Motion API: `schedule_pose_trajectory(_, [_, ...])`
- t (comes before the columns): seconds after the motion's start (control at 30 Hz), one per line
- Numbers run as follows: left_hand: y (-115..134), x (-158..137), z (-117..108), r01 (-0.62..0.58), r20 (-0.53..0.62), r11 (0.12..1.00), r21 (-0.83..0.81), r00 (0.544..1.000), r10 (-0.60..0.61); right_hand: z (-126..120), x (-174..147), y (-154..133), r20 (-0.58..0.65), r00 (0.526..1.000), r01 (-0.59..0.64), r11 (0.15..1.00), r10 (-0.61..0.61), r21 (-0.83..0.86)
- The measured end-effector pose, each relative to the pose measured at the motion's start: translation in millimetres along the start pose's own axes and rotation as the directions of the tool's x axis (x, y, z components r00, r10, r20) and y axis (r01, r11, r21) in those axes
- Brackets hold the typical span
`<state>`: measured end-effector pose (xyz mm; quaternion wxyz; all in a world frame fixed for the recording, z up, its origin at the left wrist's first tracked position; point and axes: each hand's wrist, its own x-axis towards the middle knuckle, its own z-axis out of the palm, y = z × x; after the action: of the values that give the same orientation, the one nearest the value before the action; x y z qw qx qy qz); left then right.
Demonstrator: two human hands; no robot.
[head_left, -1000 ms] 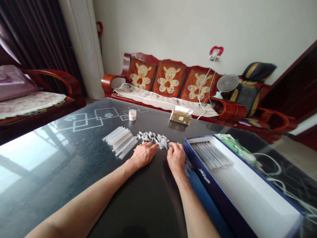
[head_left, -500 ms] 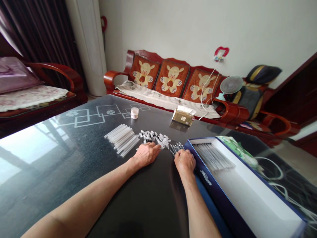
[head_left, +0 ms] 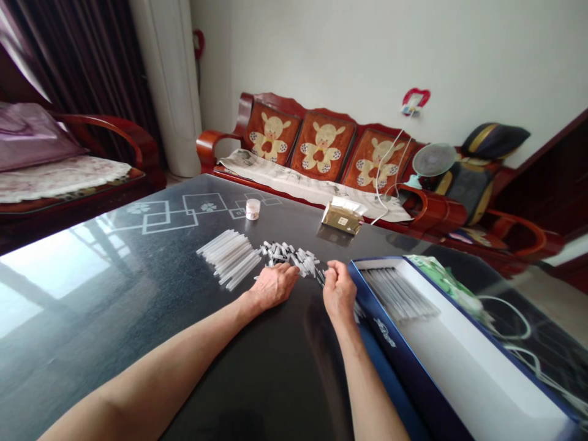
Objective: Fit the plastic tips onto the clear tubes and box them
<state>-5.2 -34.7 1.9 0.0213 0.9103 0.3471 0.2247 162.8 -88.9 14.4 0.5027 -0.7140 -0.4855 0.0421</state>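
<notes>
My left hand (head_left: 276,285) rests low on the dark table with its fingers bent together, against the near edge of a heap of small clear and black pen caps (head_left: 301,258). What its fingertips hold, if anything, is hidden. To its left is a pile of translucent white pen barrels (head_left: 232,258). My right hand (head_left: 339,291) is closed, thumb against forefinger, beside the long box; anything pinched there is too small to make out. Thin dark-tipped pen refills (head_left: 320,277) lie partly hidden behind and under this hand.
A long blue box (head_left: 463,343) with a white inside stands at right, with a row of slim pens (head_left: 402,293) at its far end. Beyond it are a green packet (head_left: 448,285) and white cables (head_left: 528,355). Farther back stand a small round jar (head_left: 252,209) and a tissue pack (head_left: 342,219).
My right hand has lifted off the refills and turned, thumb and forefinger now pinched upward. My left hand has stayed nearly still by the caps. The view has shifted slightly.
</notes>
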Motion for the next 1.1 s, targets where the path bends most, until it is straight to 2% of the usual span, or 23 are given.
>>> schedule_pose_trajectory(0.03, [0,0,0,0.004,-0.003,1.000,-0.008,1.000,-0.004,5,-2,-2,0.061,0.996,-0.075,0.981,0.065,0.176])
schedule_pose_trajectory(0.07, [0,0,-1,0.010,-0.004,1.000,-0.016,1.000,-0.010,11,-5,-3,0.152,0.979,-0.180,0.922,0.135,0.342])
schedule_pose_trajectory(0.13, [0,0,-2,0.031,-0.003,0.999,-0.026,1.000,-0.031,23,-12,-6,0.338,0.913,-0.396,0.700,0.229,0.595])
schedule_pose_trajectory(0.2, [-1,-1,-4,0.066,-0.007,0.997,-0.039,0.998,-0.066,31,-18,-6,0.446,0.857,-0.515,0.468,0.258,0.718])
schedule_pose_trajectory(0.23, [-1,-1,-4,0.084,-0.016,0.995,-0.049,0.996,-0.085,33,-20,-6,0.468,0.841,-0.540,0.386,0.271,0.748])
schedule_pose_trajectory(0.3, [-2,-1,-4,0.109,-0.042,0.991,-0.074,0.993,-0.113,34,-22,-5,0.474,0.823,-0.560,0.302,0.314,0.771])
schedule_pose_trajectory(0.37, [-2,-1,-3,0.108,-0.063,0.989,-0.097,0.991,-0.115,34,-22,-3,0.451,0.818,-0.556,0.292,0.356,0.778])
schedule_pose_trajectory(0.57, [-3,-2,-1,0.052,-0.075,0.991,-0.122,0.995,-0.061,38,-24,2,0.367,0.868,-0.483,0.396,0.335,0.781])
schedule_pose_trajectory(0.7, [-3,-2,0,0.043,-0.075,0.991,-0.129,0.996,-0.052,41,-24,3,0.335,0.879,-0.456,0.391,0.341,0.799])
schedule_pose_trajectory(0.87, [-2,-2,0,0.038,-0.068,0.992,-0.123,0.997,-0.047,37,-24,1,0.345,0.879,-0.458,0.383,0.330,0.802])
schedule_pose_trajectory(1.1, [-1,-2,-2,0.050,-0.055,0.992,-0.112,0.997,-0.056,34,-24,-2,0.374,0.879,-0.472,0.430,0.296,0.770])
